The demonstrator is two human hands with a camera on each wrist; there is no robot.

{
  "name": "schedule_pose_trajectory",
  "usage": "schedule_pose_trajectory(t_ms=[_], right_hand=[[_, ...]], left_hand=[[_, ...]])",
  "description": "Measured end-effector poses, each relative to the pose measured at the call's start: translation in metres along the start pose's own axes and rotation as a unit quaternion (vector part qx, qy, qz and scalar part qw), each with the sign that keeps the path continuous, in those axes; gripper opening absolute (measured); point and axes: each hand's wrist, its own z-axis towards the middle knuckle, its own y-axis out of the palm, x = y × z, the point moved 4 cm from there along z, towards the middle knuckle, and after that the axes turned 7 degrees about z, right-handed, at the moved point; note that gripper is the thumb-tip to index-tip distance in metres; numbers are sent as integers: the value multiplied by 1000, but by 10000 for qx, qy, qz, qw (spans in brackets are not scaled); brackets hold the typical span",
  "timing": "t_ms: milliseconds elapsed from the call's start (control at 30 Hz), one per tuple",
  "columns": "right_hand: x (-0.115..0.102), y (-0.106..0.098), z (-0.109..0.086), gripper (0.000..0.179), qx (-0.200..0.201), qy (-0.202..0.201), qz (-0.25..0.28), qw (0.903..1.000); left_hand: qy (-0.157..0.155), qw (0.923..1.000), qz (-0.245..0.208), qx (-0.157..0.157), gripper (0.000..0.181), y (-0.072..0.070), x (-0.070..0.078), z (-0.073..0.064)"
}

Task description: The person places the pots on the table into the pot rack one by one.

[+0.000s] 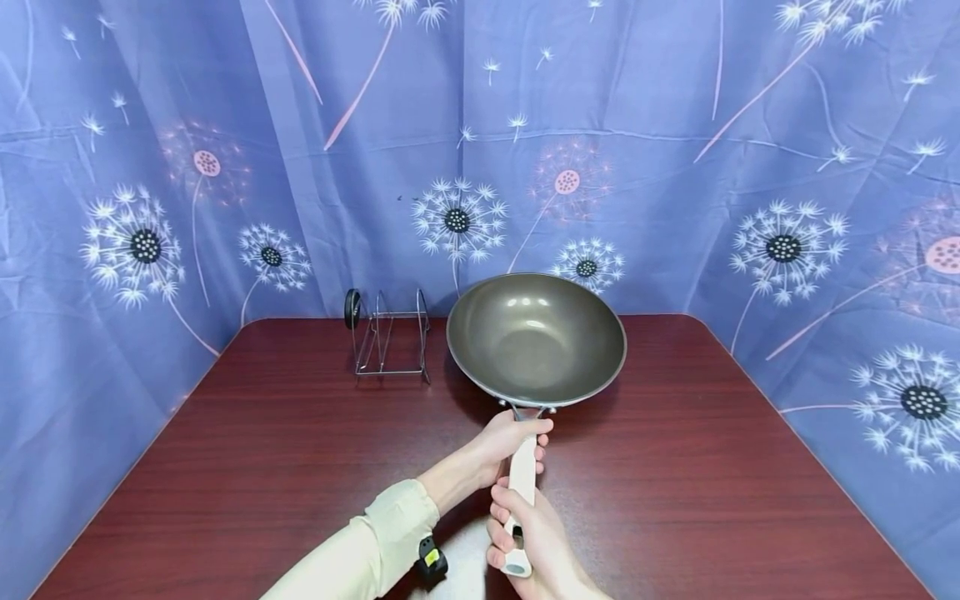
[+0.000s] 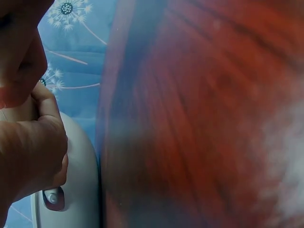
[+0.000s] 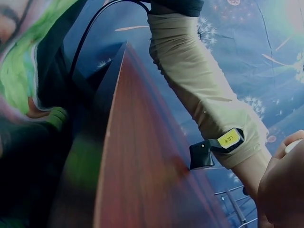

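A deep frying pan (image 1: 536,342) with a dark inside and a long white handle (image 1: 522,467) is tilted so its inside faces me. My left hand (image 1: 504,440) grips the handle close to the pan, thumb laid across the top. Farther down, my right hand (image 1: 528,529) holds the handle near its end. In the left wrist view my left hand (image 2: 33,152) is beside the pale outer side of the pan (image 2: 83,166). The right wrist view shows part of my right hand (image 3: 289,190) at the edge, with a bit of white handle (image 3: 293,145).
Left of the pan, a wire rack (image 1: 390,372) stands at the back of the dark red table (image 1: 675,483), with a round black piece (image 1: 352,308) at its left end. A blue dandelion-print curtain (image 1: 360,208) hangs behind. A small wrist camera (image 1: 431,558) sits at the left cuff.
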Motion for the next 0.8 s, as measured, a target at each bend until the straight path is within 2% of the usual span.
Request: schedule_pose_trajectory(t_ms=[167, 500, 800], right_hand=[[-1, 0, 0, 25, 138, -49, -129, 9998], [1, -2, 0, 23, 290, -17, -243, 9993], [-4, 5, -3, 29, 212, -353, -587, 9974]], left_hand=[[-35, 10000, 32, -74, 13, 2, 1, 2], [106, 9994, 260, 202, 13, 3, 5, -4], [464, 9986, 180, 160, 16, 4, 27, -17]])
